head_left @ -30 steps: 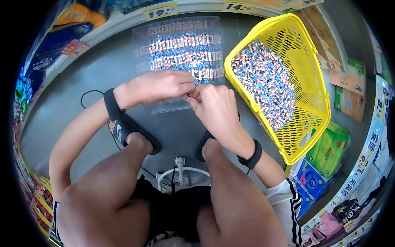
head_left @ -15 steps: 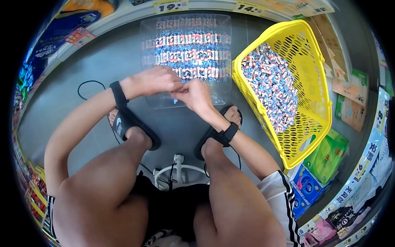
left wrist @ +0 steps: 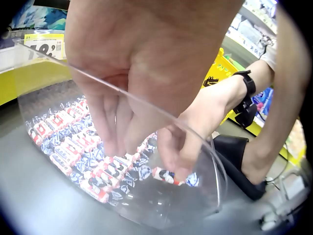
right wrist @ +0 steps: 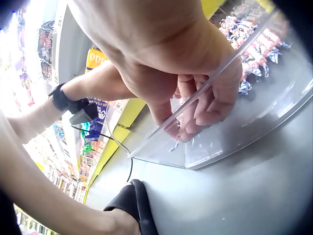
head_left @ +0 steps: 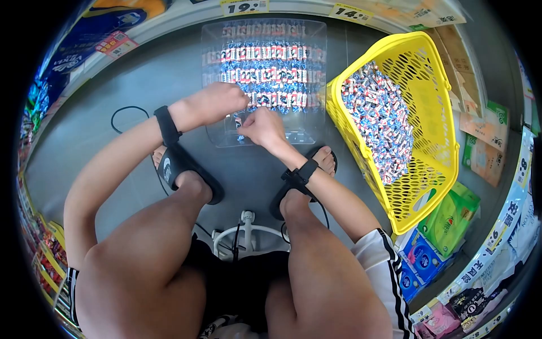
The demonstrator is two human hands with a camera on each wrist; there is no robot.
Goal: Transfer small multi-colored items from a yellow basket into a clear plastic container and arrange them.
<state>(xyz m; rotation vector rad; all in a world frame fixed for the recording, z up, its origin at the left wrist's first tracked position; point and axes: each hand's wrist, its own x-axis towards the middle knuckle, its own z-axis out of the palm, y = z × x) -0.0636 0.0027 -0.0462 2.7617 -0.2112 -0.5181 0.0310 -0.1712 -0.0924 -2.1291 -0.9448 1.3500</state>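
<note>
A clear plastic box (head_left: 223, 137) stands on the grey floor ahead of my feet. Rows of red, white and blue wrapped candies (head_left: 265, 73) fill its far part. My right hand (head_left: 257, 125) reaches over the near wall and pinches one candy (left wrist: 166, 175) low over the bare bottom, beside the nearest row. My left hand (head_left: 217, 101) hangs just to its left inside the box, and its fingers (left wrist: 115, 122) point down, relaxed, with nothing seen in them. In the right wrist view the right hand (right wrist: 195, 110) curls behind the box wall (right wrist: 230, 137).
A yellow mesh basket (head_left: 446, 113) heaped with loose candies (head_left: 378, 113) stands to the right of the box. Shelves with price tags (head_left: 243, 7) run along the back and right. A black cable (head_left: 121, 113) lies at left; a white stool frame (head_left: 247, 231) stands between my sandalled feet.
Both hands have moved forward from in front of the box to over its near wall and down inside. The right hand has lowered the candy towards the box bottom.
</note>
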